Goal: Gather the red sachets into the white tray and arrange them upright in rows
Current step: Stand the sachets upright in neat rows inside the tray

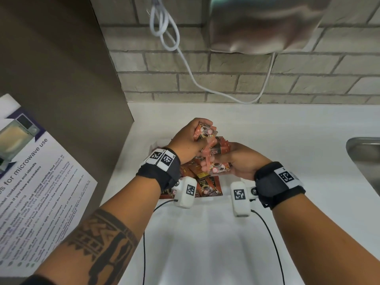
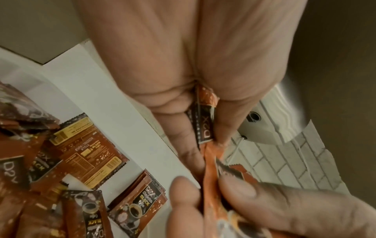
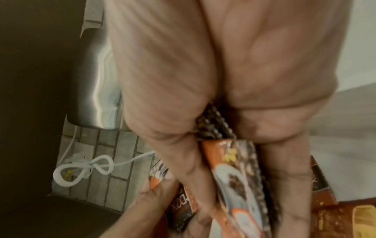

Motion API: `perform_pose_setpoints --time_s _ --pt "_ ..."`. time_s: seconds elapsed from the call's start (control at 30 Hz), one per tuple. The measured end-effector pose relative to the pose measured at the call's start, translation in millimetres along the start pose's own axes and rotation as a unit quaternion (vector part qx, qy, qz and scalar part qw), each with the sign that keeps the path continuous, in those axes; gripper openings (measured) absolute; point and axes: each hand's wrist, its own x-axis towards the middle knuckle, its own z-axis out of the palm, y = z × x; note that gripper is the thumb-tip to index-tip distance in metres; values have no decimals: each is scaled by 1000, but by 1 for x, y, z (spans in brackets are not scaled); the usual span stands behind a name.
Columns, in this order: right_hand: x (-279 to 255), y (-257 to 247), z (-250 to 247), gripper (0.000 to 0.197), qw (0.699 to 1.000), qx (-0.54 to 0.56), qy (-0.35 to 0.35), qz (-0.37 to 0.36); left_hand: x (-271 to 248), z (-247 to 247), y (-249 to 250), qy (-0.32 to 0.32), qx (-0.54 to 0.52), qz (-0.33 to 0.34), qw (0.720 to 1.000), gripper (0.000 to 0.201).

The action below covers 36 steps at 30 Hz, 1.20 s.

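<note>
Both hands meet over a heap of red coffee sachets [image 1: 205,186] lying flat and jumbled in the white tray [image 1: 157,144], which my arms mostly hide. My left hand [image 1: 200,129] grips a small bundle of sachets [image 1: 205,133] raised above the heap. Just right of it, my right hand [image 1: 219,161] grips another bundle [image 1: 219,168]; the two bundles touch. In the left wrist view a sachet [image 2: 205,122] is clamped between my left fingers, with loose sachets [image 2: 85,153] below beside the tray wall [image 2: 122,103]. The right wrist view shows sachets [image 3: 234,169] pinched in my right hand.
A brown microwave side [image 1: 61,68] with a notice sheet [image 1: 35,182] stands on the left. Behind is a brick wall with a knotted white cable [image 1: 164,31] and a steel dispenser [image 1: 257,23]. A steel sink [image 1: 366,161] lies at the right. White counter [image 1: 205,243] spreads in front.
</note>
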Motion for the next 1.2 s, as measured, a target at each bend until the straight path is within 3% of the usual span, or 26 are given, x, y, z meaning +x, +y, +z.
perform_pose_setpoints --time_s 0.07,0.13,0.23,0.33,0.5,0.67,0.77,0.83,0.93,1.03,1.1,1.2 --pt "-1 0 -3 36 999 -1 36 -14 0 -3 -2 14 -1 -13 1000 42" --pt "2 -3 -7 34 990 -2 129 -58 -2 -7 -2 19 21 -22 999 46" --pt "10 -9 -8 40 968 -52 205 -138 -6 -6 1 -16 41 -43 998 50" --pt "11 -13 -5 46 961 -145 183 -150 -7 -1 5 -40 51 -45 997 53" --pt "5 -9 -9 39 979 -109 134 -109 -7 -6 7 13 31 -40 999 56" --pt "2 -10 -4 45 984 -167 17 -50 -6 -4 5 19 30 -11 999 57" --pt "6 -4 2 37 990 -122 37 -67 -4 2 5 5 46 12 999 53" --pt "9 0 2 37 992 -83 49 -78 0 0 4 26 45 15 999 37" --pt "11 1 -5 38 989 15 119 -87 1 -6 4 47 4 -26 999 25" --pt "14 -1 -5 36 974 63 181 -121 -2 -5 5 6 -66 -58 996 27" --pt "16 -3 1 49 978 45 161 -126 -3 4 6 -26 -69 -59 996 33" --pt "18 -7 10 41 988 56 93 -108 -2 17 2 -67 -31 -42 996 49"
